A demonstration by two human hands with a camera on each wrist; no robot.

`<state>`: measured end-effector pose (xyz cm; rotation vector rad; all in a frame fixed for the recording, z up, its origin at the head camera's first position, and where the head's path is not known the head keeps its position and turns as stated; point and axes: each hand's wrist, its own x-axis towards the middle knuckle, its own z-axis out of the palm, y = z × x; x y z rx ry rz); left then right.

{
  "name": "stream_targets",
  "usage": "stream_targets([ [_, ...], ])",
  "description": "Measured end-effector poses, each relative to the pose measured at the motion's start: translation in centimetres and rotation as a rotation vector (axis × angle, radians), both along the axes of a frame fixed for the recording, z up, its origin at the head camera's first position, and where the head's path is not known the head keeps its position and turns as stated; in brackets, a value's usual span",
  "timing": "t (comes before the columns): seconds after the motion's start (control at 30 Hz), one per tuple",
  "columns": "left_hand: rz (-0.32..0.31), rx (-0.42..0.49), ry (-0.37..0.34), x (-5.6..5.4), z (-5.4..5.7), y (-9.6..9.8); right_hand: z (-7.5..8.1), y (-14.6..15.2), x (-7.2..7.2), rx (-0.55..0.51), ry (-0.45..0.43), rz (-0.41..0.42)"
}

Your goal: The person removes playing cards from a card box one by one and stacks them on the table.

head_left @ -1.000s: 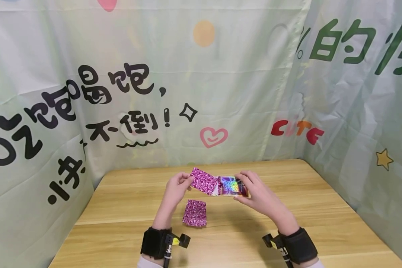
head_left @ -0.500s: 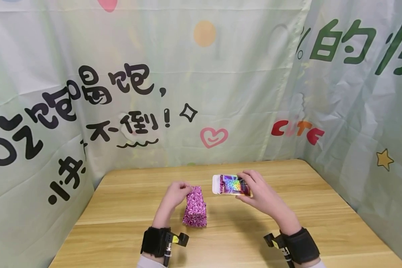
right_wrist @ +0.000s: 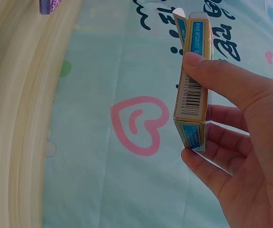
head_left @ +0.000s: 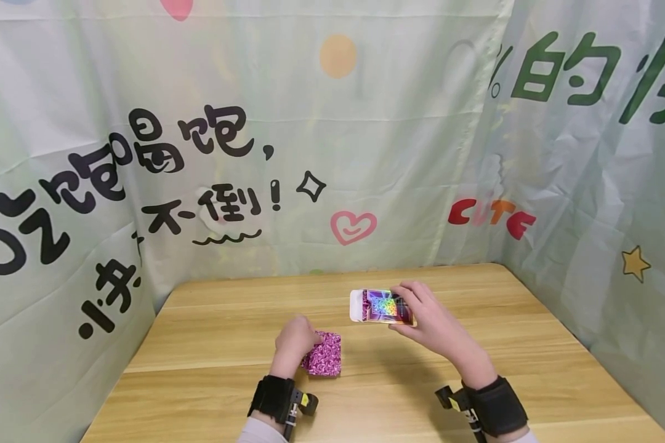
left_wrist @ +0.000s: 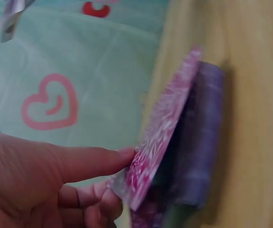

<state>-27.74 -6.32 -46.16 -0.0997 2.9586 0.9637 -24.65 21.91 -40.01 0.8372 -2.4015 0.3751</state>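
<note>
My left hand (head_left: 297, 339) pinches a card with a pink-and-white swirl back (left_wrist: 162, 128) between thumb and fingers. The card leans at an angle over a thick stack of cards (left_wrist: 198, 137); from the head, the pink pile (head_left: 327, 358) shows on the table just right of that hand. Raised over the table, my right hand (head_left: 429, 320) grips a shiny rainbow-fronted card box (head_left: 381, 306) by its sides. The box's white end flap stands open, pointing left. In the right wrist view the thumb presses the narrow barcode side of the box (right_wrist: 192, 95).
Both hands work above a light wooden table (head_left: 210, 344). A pale green printed curtain (head_left: 288, 258) hangs right behind its back edge, with more curtain on both sides. Black camera bands (head_left: 274, 397) are strapped round the wrists.
The left hand pulled a card away from the box, brought it down towards the front and set it against the stack. The right hand and box stayed almost still.
</note>
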Motion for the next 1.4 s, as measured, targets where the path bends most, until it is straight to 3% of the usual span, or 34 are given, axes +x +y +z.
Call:
stream_targets([
  [0.17,0.048,-0.091,-0.010,-0.3,-0.6,0.4,0.1,-0.1,0.1,0.005,0.005,-0.004],
  [0.37,0.027,-0.057,0.058,-0.1,0.2,0.6,0.0,-0.1,0.0,0.002,0.006,0.005],
  [0.57,-0.051,0.085,0.253,0.5,2.4,1.1,0.1,-0.2,0.1,0.004,-0.013,0.002],
  [0.73,-0.164,0.345,0.320,1.0,4.2,1.8,0.1,-0.3,0.2,0.005,-0.012,0.010],
  [0.83,-0.253,0.507,0.286,1.4,5.0,2.1,0.0,-0.5,0.2,0.006,-0.014,0.018],
  [0.93,-0.319,0.562,0.242,1.8,5.4,2.5,-0.1,-0.6,0.1,0.005,-0.017,0.023],
  [1.17,-0.323,0.486,0.225,2.1,5.1,3.4,-0.3,-1.1,0.1,0.015,0.015,0.050],
  [1.4,-0.319,0.486,0.219,2.2,4.9,3.9,-0.3,-1.5,0.2,0.016,0.052,0.080],
])
